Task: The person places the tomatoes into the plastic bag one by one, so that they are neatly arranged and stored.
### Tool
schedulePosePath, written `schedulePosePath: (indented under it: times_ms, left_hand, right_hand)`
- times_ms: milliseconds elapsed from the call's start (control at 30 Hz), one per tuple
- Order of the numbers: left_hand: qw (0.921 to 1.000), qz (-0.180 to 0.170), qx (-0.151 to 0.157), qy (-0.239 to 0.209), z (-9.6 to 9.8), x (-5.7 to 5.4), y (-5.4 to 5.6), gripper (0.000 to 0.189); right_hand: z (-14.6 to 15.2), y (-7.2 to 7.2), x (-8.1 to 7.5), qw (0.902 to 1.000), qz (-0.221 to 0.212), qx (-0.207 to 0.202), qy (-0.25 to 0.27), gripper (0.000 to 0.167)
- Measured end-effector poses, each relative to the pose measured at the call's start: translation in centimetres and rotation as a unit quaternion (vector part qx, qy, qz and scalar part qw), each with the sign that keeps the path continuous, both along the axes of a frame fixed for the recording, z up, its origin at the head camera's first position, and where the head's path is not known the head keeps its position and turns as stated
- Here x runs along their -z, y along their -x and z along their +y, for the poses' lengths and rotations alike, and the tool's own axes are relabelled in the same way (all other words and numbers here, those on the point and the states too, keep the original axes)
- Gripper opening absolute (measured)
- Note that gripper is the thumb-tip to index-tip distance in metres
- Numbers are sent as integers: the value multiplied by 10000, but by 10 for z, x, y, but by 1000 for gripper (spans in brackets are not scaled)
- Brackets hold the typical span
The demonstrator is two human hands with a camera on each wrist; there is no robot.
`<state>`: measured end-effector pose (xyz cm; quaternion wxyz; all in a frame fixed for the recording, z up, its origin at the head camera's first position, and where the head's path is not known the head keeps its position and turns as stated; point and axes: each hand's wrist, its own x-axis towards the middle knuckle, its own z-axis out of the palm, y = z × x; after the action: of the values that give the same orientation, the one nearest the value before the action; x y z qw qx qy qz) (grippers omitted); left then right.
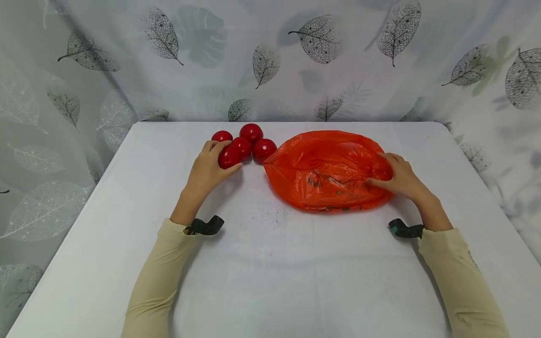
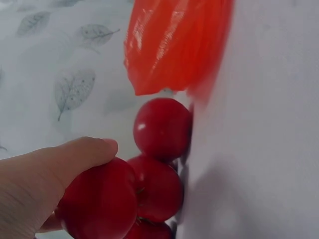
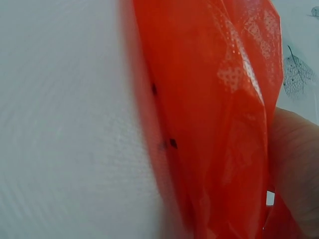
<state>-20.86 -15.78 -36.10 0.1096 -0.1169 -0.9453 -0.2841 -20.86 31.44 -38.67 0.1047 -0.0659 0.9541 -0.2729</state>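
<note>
My left hand [image 1: 207, 171] holds a red tomato [image 1: 228, 157], thumb on one side and fingers on the other. In the left wrist view this tomato [image 2: 99, 199] sits in front of other tomatoes [image 2: 158, 186], one with green stem bits showing. Several tomatoes [image 1: 264, 150] cluster at the back left of the table. To their right lies an orange-red plastic bag [image 1: 313, 173], its mouth spread wide and facing up. My right hand [image 1: 399, 176] grips the bag's right rim, thumb inside; its other fingers are partly hidden. The right wrist view shows the bag's side [image 3: 214, 124] close up.
A white-covered table [image 1: 313, 281] carries everything. Behind it hangs a leaf-patterned curtain [image 1: 287, 94], which also runs along both sides. A dark wrist camera [image 1: 205, 226] is strapped at the left cuff, another camera [image 1: 405, 229] at the right.
</note>
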Motion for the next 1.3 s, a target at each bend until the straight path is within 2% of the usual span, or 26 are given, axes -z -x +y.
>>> schedulePosePath:
  times_ms: [300,467,633,800,967,1300]
  left_hand:
    - [9998,17,180,-109,14,-10,-5,64]
    - [9995,165,268,23,23,-13,-11,65]
    - [9979,394,501,122,33,-17,-17,66]
    - [9950,683,683,236,42,-27,-20,66]
    - [9933,788,795,303,51,-35,-24,65]
    - [9915,788,959,385,62,-33,-20,64]
  right_hand:
    - [1,0,2,10000,-21,16,13,93]
    - [1,0,3,10000,-68,5,-3,94]
    - [1,-1,3,10000,-55,1,-51,93]
    - [0,-2,2,9999,-70,15,-103,90]
    - [0,-4,1,9999,-63,6,-94,87]
    - [3,-1,0,9997,203,5,101,77]
